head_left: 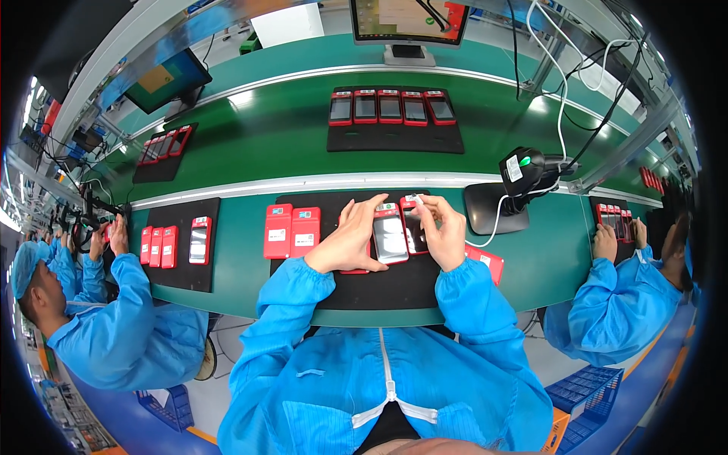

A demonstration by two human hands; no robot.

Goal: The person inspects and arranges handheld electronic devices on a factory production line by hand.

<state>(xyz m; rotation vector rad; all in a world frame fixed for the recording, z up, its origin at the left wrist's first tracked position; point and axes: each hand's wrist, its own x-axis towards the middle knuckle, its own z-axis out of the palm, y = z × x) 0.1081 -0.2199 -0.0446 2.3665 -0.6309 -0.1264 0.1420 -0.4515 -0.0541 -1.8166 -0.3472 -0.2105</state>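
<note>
Two red-framed handheld devices stand side by side over the black mat (pixel 394 292) in front of me. My left hand (pixel 349 236) spans the left device (pixel 390 241), thumb at its lower edge and fingers at its top; its screen looks pale. At the top of the right device (pixel 415 233), which has a darker screen, my right hand (pixel 443 227) pinches close to a small white label (pixel 412 199). Whether those fingertips grip the label or the device's edge is hidden. Beneath my left hand, a red edge of another device shows.
Two red devices (pixel 292 233) lie back up on the left; another (pixel 489 264) lies by my right sleeve. A black scanner on a stand (pixel 519 178) with a white cable is at right. Several devices rest on a far mat (pixel 394 140). Co-workers sit on both sides.
</note>
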